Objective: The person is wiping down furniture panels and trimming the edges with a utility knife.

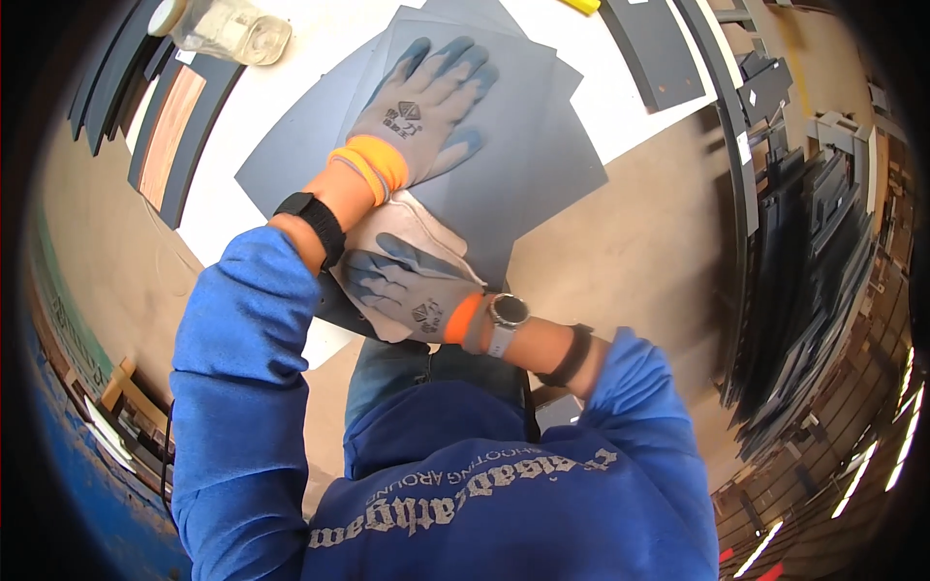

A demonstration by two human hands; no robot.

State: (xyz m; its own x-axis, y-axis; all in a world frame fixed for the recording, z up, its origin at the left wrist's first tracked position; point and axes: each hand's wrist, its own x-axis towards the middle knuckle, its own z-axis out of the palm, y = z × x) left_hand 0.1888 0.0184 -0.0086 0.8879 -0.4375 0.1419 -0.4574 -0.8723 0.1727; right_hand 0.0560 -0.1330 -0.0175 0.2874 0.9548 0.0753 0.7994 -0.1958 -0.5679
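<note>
The left hand [421, 111], in a grey glove with an orange cuff, lies flat with fingers spread on the top sheet [523, 145] of a fanned pile of dark grey sheets; it grips nothing, only presses down. The right hand [407, 286], gloved the same way, rests just below the left wrist on a white cloth [412, 225], which lies on the near edge of the same sheets. Whether its fingers pinch the cloth or merely press it is hard to make out, as the palm faces down and covers most of the cloth. The sheets sit on a white table [291, 87]. Beyond the left fingertips, off to the left, a clear bottle [228, 29] lies on its side, partly cut off by the picture's rim. The blue sleeves hide the table's near edge.
</note>
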